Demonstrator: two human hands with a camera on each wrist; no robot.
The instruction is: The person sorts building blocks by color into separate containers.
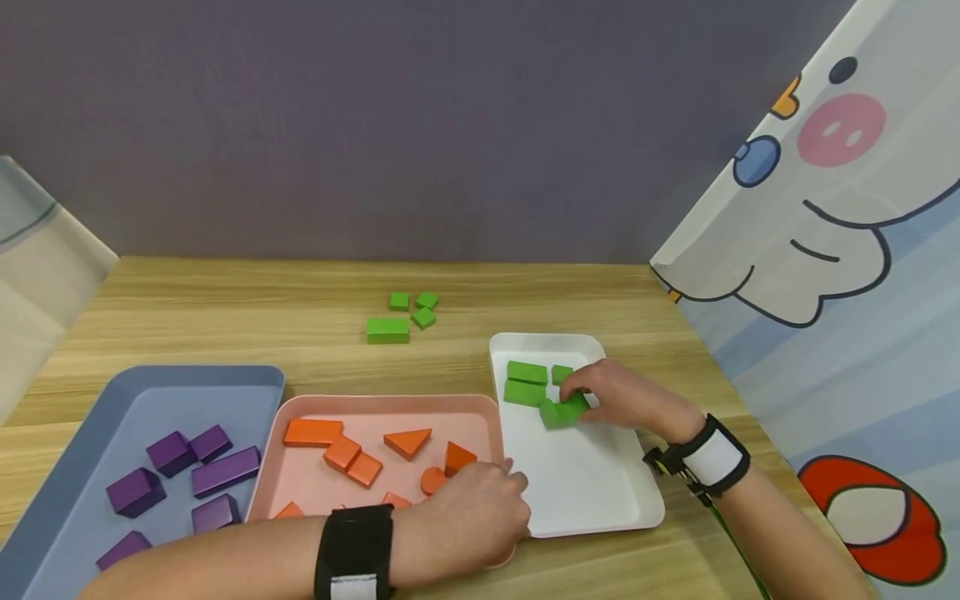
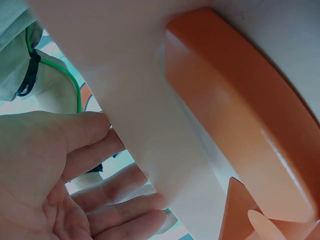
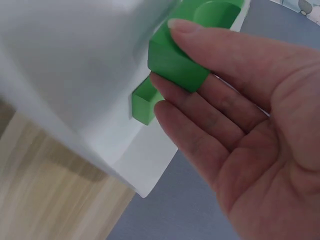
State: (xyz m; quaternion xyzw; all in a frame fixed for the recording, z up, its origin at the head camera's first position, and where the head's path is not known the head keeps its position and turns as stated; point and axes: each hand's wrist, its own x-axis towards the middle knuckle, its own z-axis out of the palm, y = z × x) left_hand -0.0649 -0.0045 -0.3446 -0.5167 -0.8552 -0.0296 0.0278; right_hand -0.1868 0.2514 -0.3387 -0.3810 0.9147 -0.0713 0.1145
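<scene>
In the head view my right hand [image 1: 626, 400] is over the upper part of the white tray [image 1: 585, 492]. It pinches a green arch block [image 1: 557, 414] with a curved hollow. In the right wrist view the thumb lies on this block [image 3: 175, 62], with fingers on its other side. Beside it in the tray are green rectangular blocks [image 1: 525, 392] and a small green block [image 1: 562, 374]. My left hand [image 1: 468, 512] rests at the right edge of the pink tray [image 1: 390, 406], fingers loosely bent; the left wrist view shows no object in its palm.
Several orange blocks [image 1: 312, 432] lie in the pink tray. A blue tray [image 1: 202, 377] at the left holds purple blocks [image 1: 225, 472]. Behind the trays, a green rectangular block [image 1: 387, 331] and small green blocks [image 1: 400, 302] sit on the wooden table [image 1: 247, 292]. A grey panel stands behind.
</scene>
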